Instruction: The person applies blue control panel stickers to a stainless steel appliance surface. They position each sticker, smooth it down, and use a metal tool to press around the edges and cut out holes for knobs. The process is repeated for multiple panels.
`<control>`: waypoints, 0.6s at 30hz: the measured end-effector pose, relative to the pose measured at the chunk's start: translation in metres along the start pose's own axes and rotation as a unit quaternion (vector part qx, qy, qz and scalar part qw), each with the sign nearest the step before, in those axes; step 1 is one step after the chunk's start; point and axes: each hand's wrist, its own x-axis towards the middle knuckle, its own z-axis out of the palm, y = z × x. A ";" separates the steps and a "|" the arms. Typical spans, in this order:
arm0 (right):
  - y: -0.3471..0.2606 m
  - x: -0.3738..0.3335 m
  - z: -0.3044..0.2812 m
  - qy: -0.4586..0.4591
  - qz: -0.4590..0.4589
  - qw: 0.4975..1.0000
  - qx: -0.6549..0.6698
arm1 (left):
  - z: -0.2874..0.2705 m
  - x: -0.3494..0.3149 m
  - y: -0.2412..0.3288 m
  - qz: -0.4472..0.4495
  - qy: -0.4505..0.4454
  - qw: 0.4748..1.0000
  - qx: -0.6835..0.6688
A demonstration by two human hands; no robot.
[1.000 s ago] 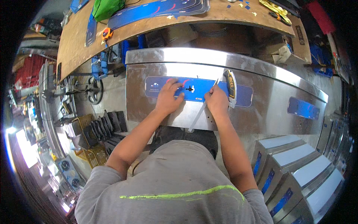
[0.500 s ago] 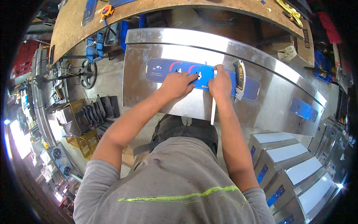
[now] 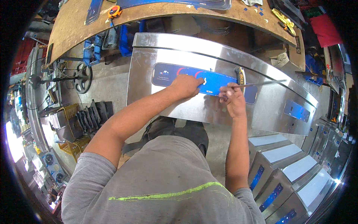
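Note:
A long blue label panel (image 3: 220,83) with red dial marks lies along the face of a large stainless steel casing (image 3: 149,104). My left hand (image 3: 185,87) rests on the label with its fingers bent in, the index fingertip at a dial cut-out. Whatever may be under those fingers is hidden. Raised over the label's right part, my right hand (image 3: 234,100) pinches a thin, flat metal strip (image 3: 263,83) that points off to the right. Behind it, a yellow-and-black-handled tool (image 3: 241,76) lies across the label, its lower end covered by the hand.
Beyond the casing stands a wooden bench (image 3: 164,12) carrying an orange tape measure (image 3: 115,12) and more blue label sheets (image 3: 179,3). Several metal boxes (image 3: 274,154) stand in a row at the lower right. Yellow crates (image 3: 71,115) are on the left.
The strip, earlier upright along the casing under my right hand, has been lifted and swung round to point right. My left hand stays at the dial cut-out.

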 end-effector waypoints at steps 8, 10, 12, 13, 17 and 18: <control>0.029 -0.002 0.035 0.129 -0.050 0.972 -0.190 | 0.005 0.002 -0.002 0.005 -0.009 1.000 -0.026; 0.032 0.002 0.035 0.135 -0.084 0.958 -0.239 | 0.006 -0.001 -0.004 0.020 0.005 0.999 -0.031; 0.035 0.006 0.034 0.124 -0.124 0.940 -0.292 | 0.006 -0.008 -0.009 0.028 0.032 0.997 -0.057; 0.035 0.009 0.033 0.126 -0.123 0.930 -0.324 | 0.006 -0.012 -0.012 0.034 0.052 0.995 -0.082; 0.038 0.010 0.040 0.137 -0.042 0.958 -0.248 | 0.007 -0.015 -0.031 0.035 0.189 0.980 -0.058; 0.037 0.011 0.042 0.112 -0.021 0.978 -0.173 | 0.009 -0.010 -0.034 0.044 0.205 0.977 -0.047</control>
